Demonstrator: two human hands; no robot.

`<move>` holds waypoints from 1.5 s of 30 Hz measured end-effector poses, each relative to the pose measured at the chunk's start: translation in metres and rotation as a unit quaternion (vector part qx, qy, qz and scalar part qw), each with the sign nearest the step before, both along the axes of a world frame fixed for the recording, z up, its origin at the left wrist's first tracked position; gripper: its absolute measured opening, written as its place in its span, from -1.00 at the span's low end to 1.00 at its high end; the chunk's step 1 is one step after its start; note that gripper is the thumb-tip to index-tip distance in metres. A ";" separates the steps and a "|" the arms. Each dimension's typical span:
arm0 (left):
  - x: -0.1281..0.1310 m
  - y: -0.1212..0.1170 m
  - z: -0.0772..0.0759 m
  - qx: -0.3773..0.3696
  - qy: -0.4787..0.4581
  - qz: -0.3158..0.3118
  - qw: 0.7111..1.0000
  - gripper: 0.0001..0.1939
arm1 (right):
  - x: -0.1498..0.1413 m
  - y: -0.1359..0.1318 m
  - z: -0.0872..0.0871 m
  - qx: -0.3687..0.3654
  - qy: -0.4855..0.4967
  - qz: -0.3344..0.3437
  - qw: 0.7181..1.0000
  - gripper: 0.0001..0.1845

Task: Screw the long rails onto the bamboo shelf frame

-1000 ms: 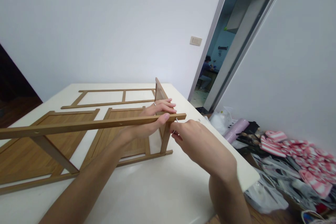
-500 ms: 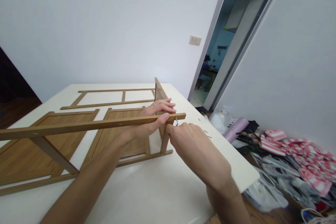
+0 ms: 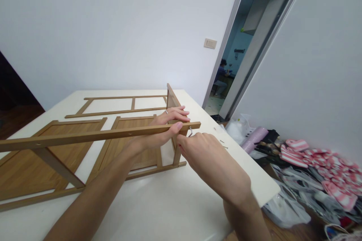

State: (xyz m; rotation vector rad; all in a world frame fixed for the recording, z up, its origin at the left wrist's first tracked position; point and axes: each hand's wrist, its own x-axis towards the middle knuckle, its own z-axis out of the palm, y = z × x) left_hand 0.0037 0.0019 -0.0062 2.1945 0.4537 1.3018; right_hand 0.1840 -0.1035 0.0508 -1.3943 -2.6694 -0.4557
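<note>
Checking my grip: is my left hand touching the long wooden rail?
Touching: the head view shows the left hand wrapped around the long wooden rail.

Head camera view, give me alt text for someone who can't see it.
Two bare hands work on a wooden frame lying on a white table: the left hand grips a wooden rail, and the right hand holds a small metal Allen key at the rail's end. Beyond a doorway, a person sits at a table.
</note>
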 end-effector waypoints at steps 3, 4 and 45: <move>0.000 -0.001 0.001 -0.002 0.001 -0.002 1.000 -0.78 | 0.000 -0.001 -0.002 0.039 -0.014 -0.004 0.999 -0.71; 0.000 -0.001 0.002 -0.002 0.003 -0.001 1.000 -0.78 | 0.000 -0.002 -0.002 0.045 -0.017 -0.005 0.999 -0.70; -0.001 0.002 0.002 0.004 -0.001 0.008 1.000 -0.77 | -0.007 -0.006 0.001 0.103 -0.056 0.013 0.993 -0.79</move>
